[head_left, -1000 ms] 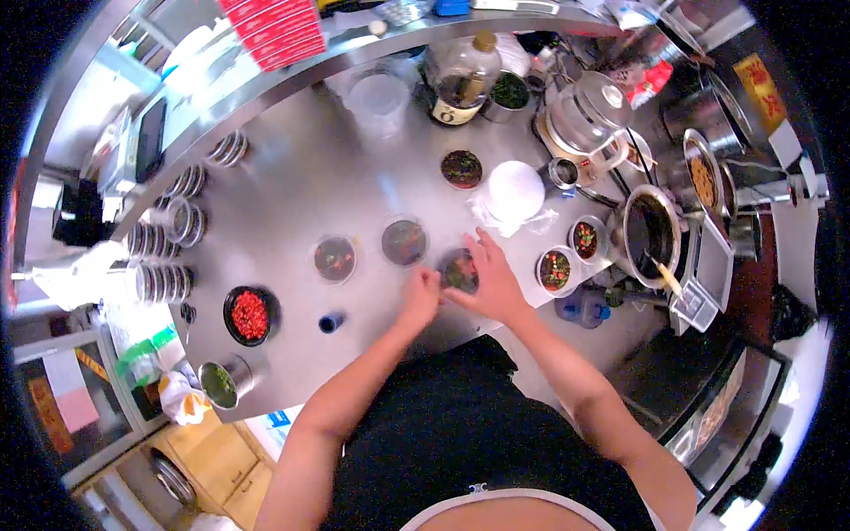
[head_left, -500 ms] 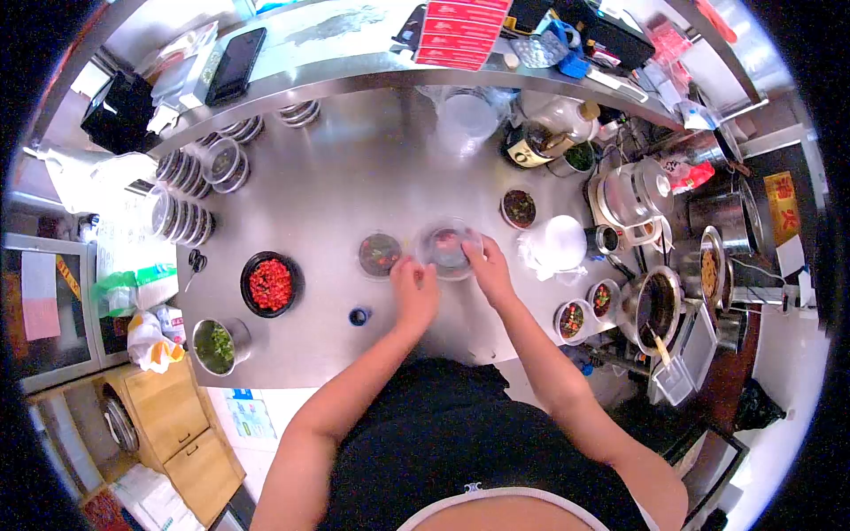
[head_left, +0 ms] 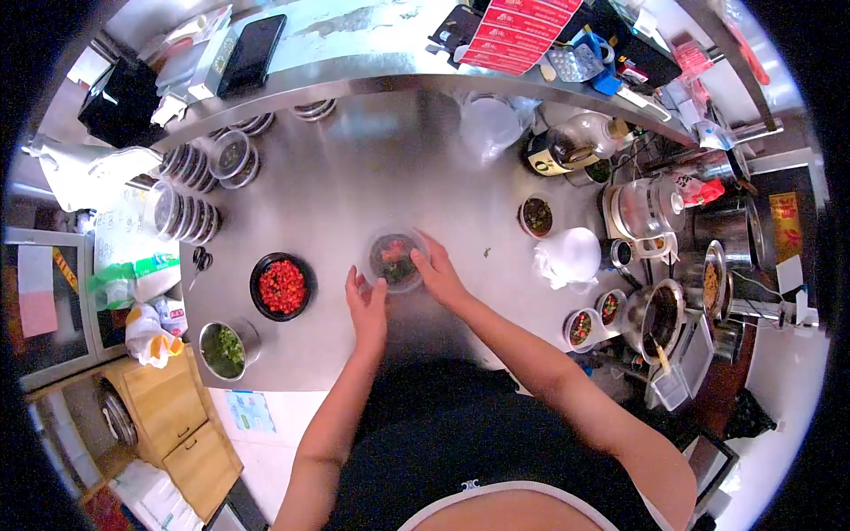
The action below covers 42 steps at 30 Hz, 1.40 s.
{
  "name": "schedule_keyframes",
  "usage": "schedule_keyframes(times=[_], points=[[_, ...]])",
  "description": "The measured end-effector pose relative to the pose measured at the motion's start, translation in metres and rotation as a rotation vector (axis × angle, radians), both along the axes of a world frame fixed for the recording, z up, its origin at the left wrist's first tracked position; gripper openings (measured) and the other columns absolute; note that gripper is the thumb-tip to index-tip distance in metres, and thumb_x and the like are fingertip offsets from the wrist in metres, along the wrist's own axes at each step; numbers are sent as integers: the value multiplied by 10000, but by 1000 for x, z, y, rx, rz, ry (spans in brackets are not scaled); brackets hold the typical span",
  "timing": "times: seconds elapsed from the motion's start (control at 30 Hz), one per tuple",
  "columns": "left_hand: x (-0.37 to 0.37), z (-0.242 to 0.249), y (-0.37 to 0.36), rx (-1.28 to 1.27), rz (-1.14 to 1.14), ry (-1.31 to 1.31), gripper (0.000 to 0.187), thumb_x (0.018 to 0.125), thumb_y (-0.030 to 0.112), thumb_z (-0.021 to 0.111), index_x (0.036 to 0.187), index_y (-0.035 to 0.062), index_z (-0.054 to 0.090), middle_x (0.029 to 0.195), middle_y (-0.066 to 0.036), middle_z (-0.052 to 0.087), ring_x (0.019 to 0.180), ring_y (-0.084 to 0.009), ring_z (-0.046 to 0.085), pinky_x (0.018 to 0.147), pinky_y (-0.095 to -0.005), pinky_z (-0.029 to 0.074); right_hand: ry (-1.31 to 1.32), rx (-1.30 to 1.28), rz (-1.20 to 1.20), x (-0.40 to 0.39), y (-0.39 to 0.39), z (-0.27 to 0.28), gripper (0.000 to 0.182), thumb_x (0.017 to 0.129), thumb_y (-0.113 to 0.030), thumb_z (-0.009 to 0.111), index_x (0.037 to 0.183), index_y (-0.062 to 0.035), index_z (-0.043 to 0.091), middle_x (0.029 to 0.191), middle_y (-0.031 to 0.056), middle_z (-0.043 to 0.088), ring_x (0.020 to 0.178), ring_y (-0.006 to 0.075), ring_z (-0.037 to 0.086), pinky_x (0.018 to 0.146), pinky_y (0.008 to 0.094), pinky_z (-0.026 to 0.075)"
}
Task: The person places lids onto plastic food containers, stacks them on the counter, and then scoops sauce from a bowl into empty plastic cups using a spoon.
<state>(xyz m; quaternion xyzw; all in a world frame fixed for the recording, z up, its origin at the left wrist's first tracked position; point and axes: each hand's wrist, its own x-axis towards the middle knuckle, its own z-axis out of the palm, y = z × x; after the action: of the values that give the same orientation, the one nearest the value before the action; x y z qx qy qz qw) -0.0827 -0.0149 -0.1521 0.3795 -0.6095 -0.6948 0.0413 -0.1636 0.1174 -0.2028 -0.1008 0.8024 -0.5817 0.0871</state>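
A round clear tub point(head_left: 396, 273) with dark and red food stands on the steel table between my hands. Its clear lid point(head_left: 395, 249) lies over it; whether it is fully seated cannot be told. My right hand point(head_left: 436, 273) grips the lid's right edge with thumb and fingers. My left hand point(head_left: 366, 303) is at the tub's lower left side, fingers apart and slightly curled, thumb near the rim. To the left sits a black bowl point(head_left: 282, 287) of chopped red peppers.
Stacked lidded tubs point(head_left: 181, 212), scissors point(head_left: 202, 258) and a metal pot of greens point(head_left: 223, 350) are at left. At right are a dark-filled tub point(head_left: 536, 216), a white plastic bundle point(head_left: 568, 257), two small tubs point(head_left: 581, 327), a glass kettle point(head_left: 645, 208) and a wok point(head_left: 660, 317).
My right hand has brought the lid left, over the tub. My left hand has moved left to the tub's side. The small blue cap is no longer visible. The view has shifted slightly.
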Motion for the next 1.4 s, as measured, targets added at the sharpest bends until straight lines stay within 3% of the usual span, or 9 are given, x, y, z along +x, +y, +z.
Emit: schedule_keyframes(times=[0.13, 0.27, 0.43, 0.6, 0.83, 1.03, 1.2, 1.33, 1.4], points=[[-15, -42, -15, 74, -196, 164, 574, 932, 248, 566, 1381, -26, 335, 1320, -178, 465, 1187, -255, 486, 977, -346, 410, -282, -220, 133, -6, 6, 35, 547, 960, -351, 488, 1380, -12, 396, 1348, 256, 455, 1293, 374, 386, 1095, 420, 277], [-24, -40, -15, 27, -193, 104, 559, 944, 232, 544, 1368, -59, 326, 1315, -179, 472, 1194, -256, 481, 1004, -353, 384, 38, 224, 160, -36, 20, 21, 584, 929, -350, 539, 1382, -16, 384, 1381, 252, 413, 1297, 392, 372, 1085, 443, 296], [-20, -20, -16, -27, -237, 115, 568, 955, 225, 531, 1382, -63, 293, 1340, -186, 442, 1215, -270, 461, 1045, -372, 345, 774, 435, 275, -100, 11, 192, 537, 852, -258, 636, 1319, -69, 450, 1372, 184, 419, 1246, 377, 421, 1051, 433, 354], [-3, -42, -13, -173, -189, 133, 662, 924, 230, 577, 1413, -55, 233, 1407, -227, 355, 1298, -309, 364, 1088, -390, 284, 743, 359, 143, -154, -16, 269, 435, 851, -213, 620, 1240, -46, 519, 1282, 172, 506, 1178, 338, 486, 994, 406, 410], [49, -33, -27, -766, -689, 115, 783, 758, 160, 719, 1388, -24, 292, 1369, -245, 374, 1298, -393, 327, 1099, -446, 266, 368, 992, 709, -133, 33, 179, 252, 829, -242, 559, 1021, -89, 615, 979, 163, 621, 949, 349, 603, 776, 480, 503], [67, -62, -44, -891, -766, 166, 556, 687, 116, 737, 1197, 41, 530, 1221, -218, 484, 1193, -385, 409, 1037, -469, 321, 530, 825, 30, -190, 117, 85, 311, 820, -262, 573, 1050, -63, 640, 1054, 168, 626, 1006, 354, 589, 881, 445, 485], [68, -50, -50, -1103, -594, 190, 349, 703, 79, 718, 1031, 71, 600, 1070, -153, 513, 1059, -346, 472, 932, -474, 370, 443, 1017, -23, -266, 133, 47, 748, 724, -475, 692, 1326, -100, 459, 1274, 227, 499, 1151, 392, 509, 966, 472, 433], [84, -66, -63, -1285, -860, 284, 284, 721, 131, 718, 980, 100, 607, 1031, -123, 514, 1020, -332, 490, 902, -479, 381, 87, 1250, 111, -262, 109, 85, 1124, 571, -628, 763, 1451, -129, 273, 1421, 257, 330, 1246, 433, 422, 991, 535, 398], [91, -42, -58, -1449, -931, 425, 263, 728, 150, 715, 967, 112, 613, 1027, -112, 516, 1018, -333, 494, 897, -483, 386, 56, 1194, 71, -272, 111, 73, 1119, 562, -601, 777, 1445, -124, 281, 1434, 257, 312, 1289, 431, 379, 989, 542, 400]])
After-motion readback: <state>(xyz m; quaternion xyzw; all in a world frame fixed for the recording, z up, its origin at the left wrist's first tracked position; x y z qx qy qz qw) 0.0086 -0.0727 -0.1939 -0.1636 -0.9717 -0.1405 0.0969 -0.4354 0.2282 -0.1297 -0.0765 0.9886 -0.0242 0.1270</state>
